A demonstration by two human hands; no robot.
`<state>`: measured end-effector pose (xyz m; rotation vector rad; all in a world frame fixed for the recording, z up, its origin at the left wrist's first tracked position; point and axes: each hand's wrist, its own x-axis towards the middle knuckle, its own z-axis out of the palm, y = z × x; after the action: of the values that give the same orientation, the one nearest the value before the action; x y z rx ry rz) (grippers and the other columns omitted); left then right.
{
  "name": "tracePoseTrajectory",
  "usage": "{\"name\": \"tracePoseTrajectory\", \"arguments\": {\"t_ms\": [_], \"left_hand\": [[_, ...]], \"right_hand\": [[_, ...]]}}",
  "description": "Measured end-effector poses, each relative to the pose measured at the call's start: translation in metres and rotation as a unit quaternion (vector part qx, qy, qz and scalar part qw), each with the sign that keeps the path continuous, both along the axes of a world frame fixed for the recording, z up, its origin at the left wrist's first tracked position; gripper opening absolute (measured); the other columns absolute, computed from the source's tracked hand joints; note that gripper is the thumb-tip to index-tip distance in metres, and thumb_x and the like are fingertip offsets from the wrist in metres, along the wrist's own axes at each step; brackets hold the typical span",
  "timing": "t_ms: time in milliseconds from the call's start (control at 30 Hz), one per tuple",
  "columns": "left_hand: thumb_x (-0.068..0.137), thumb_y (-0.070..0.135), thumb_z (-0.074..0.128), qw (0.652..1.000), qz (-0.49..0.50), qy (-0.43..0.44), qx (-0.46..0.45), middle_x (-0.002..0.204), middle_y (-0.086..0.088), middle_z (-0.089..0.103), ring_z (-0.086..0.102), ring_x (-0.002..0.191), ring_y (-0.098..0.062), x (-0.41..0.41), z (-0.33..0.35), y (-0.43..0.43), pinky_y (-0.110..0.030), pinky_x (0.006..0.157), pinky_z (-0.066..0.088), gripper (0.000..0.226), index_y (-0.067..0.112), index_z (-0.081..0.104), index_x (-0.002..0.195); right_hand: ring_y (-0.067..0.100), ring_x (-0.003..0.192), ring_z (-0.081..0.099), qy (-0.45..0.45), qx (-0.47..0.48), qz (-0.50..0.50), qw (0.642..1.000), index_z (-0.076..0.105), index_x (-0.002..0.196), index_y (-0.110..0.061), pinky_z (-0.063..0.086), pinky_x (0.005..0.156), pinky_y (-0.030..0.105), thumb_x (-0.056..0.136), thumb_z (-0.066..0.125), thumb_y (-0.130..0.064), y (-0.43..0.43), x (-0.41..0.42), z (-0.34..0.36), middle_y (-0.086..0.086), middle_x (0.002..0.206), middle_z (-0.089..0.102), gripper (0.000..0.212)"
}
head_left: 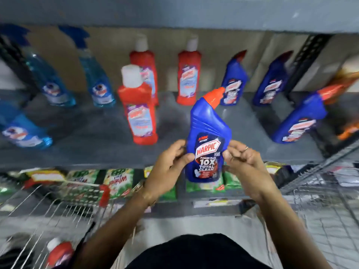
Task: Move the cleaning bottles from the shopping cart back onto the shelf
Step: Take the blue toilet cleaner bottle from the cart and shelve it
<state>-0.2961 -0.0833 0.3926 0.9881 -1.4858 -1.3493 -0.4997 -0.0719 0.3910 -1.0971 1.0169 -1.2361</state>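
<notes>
While the grey metal shelf [87,136] is viewed from above, three pale blue spray bottles [48,88] are seen at its left end, one nearer the front edge. Beside them, three red bottles with white caps [138,111] are stood upright, one ahead of the other two. Below, at the lower left, a wire shopping cart [58,210] is seen, and one red white-capped bottle [58,253] is lying in it. At the centre, a dark blue angled-neck bottle with a red cap [207,136] is held upright just in front of the shelf's edge. It is gripped at its lower left side by the left hand [169,166], whose thumb is pressed on the label, and pinched at its right side by the curled fingers of the right hand [244,162]. Further right, three more blue red-capped bottles [235,82] are stood on the shelf. Green packets [116,181] are lined up on the level beneath.
</notes>
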Motion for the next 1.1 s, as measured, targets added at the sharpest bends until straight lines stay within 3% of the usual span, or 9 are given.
{"name": "tracePoseTrajectory", "arguments": {"t_ms": [167, 367, 500, 667, 800, 867, 933, 1000, 1100], "left_hand": [[0.092, 0.005, 0.052, 0.997, -0.051, -0.033, -0.042, 0.109, -0.007, 0.066, 0.063, 0.094, -0.006, -0.085, -0.013, -0.080, -0.018, 0.076, 0.055, 0.022, 0.018, 0.053, 0.109], [0.090, 0.011, 0.055, 0.998, -0.032, -0.045, -0.023, 0.115, -0.009, 0.065, 0.060, 0.103, -0.019, -0.145, -0.041, -0.118, -0.050, 0.093, 0.052, 0.026, 0.007, 0.052, 0.116], [0.086, 0.021, 0.056, 0.997, 0.009, -0.054, -0.048, 0.114, -0.012, 0.068, 0.065, 0.106, -0.027, -0.159, -0.054, -0.120, -0.055, 0.089, 0.054, 0.030, 0.010, 0.055, 0.114], [0.087, 0.025, 0.057, 0.996, 0.024, -0.067, -0.050, 0.115, -0.013, 0.068, 0.065, 0.105, -0.025, -0.164, -0.052, -0.129, -0.052, 0.087, 0.056, 0.033, 0.011, 0.054, 0.117], [0.086, 0.011, 0.063, 0.997, 0.016, -0.064, -0.034, 0.123, -0.017, 0.063, 0.062, 0.106, -0.017, -0.160, -0.047, -0.124, -0.040, 0.094, 0.053, 0.043, 0.006, 0.048, 0.127], [0.085, 0.015, 0.065, 0.997, 0.019, -0.071, -0.020, 0.132, -0.012, 0.057, 0.056, 0.116, -0.017, -0.146, -0.048, -0.109, -0.033, 0.097, 0.048, 0.054, 0.011, 0.043, 0.134], [0.085, 0.017, 0.065, 0.996, 0.049, -0.072, -0.018, 0.131, -0.007, 0.057, 0.057, 0.117, -0.017, -0.125, -0.050, -0.088, -0.029, 0.095, 0.048, 0.050, 0.016, 0.046, 0.131], [0.087, 0.019, 0.063, 0.993, 0.098, -0.063, -0.030, 0.119, -0.004, 0.065, 0.063, 0.107, -0.014, -0.094, -0.057, -0.063, -0.029, 0.090, 0.052, 0.037, 0.020, 0.054, 0.122], [0.090, 0.020, 0.058, 0.979, 0.184, -0.078, -0.044, 0.100, 0.004, 0.072, 0.068, 0.093, -0.008, -0.036, -0.064, -0.018, -0.028, 0.080, 0.057, 0.021, 0.023, 0.060, 0.111]], "right_hand": [[0.008, 0.076, 0.067, 0.029, -0.051, -0.095, 0.994, 0.062, 0.102, -0.014, 0.056, 0.061, 0.026, 0.088, 0.054, 0.003, -0.048, -0.070, 0.000, -0.005, 0.086, 0.074, 0.023], [0.014, 0.088, 0.069, 0.036, -0.054, -0.126, 0.990, 0.061, 0.114, -0.013, 0.057, 0.068, 0.028, 0.091, 0.050, 0.002, -0.084, -0.122, -0.025, -0.004, 0.099, 0.075, 0.030], [0.005, 0.090, 0.068, 0.050, -0.039, -0.135, 0.989, 0.061, 0.113, -0.019, 0.054, 0.068, 0.020, 0.092, 0.048, 0.004, -0.094, -0.133, -0.038, -0.013, 0.098, 0.075, 0.035], [0.002, 0.095, 0.065, 0.055, -0.031, -0.151, 0.986, 0.059, 0.117, -0.021, 0.055, 0.076, 0.021, 0.092, 0.050, 0.001, -0.108, -0.136, -0.042, -0.014, 0.101, 0.074, 0.034], [0.021, 0.119, 0.057, 0.074, -0.019, -0.238, 0.968, 0.052, 0.130, -0.008, 0.047, 0.101, 0.042, 0.092, 0.055, -0.010, -0.094, -0.126, -0.058, 0.011, 0.130, 0.060, 0.039], [0.021, 0.112, 0.059, 0.050, 0.008, -0.360, 0.932, 0.054, 0.125, -0.007, 0.047, 0.100, 0.047, 0.093, 0.055, -0.015, -0.075, -0.106, -0.069, 0.014, 0.123, 0.061, 0.033], [0.010, 0.093, 0.062, 0.029, 0.004, -0.419, 0.908, 0.057, 0.116, -0.013, 0.052, 0.089, 0.038, 0.095, 0.052, -0.018, -0.048, -0.074, -0.074, 0.011, 0.105, 0.063, 0.022], [-0.001, 0.083, 0.061, 0.093, -0.016, -0.383, 0.919, 0.059, 0.108, -0.021, 0.051, 0.080, 0.027, 0.096, 0.049, -0.020, -0.023, -0.034, -0.078, 0.001, 0.095, 0.064, 0.015], [0.006, 0.094, 0.062, 0.173, -0.039, -0.226, 0.958, 0.060, 0.107, -0.024, 0.050, 0.085, 0.032, 0.096, 0.047, -0.025, 0.000, 0.030, -0.089, -0.015, 0.098, 0.065, 0.017]]}}
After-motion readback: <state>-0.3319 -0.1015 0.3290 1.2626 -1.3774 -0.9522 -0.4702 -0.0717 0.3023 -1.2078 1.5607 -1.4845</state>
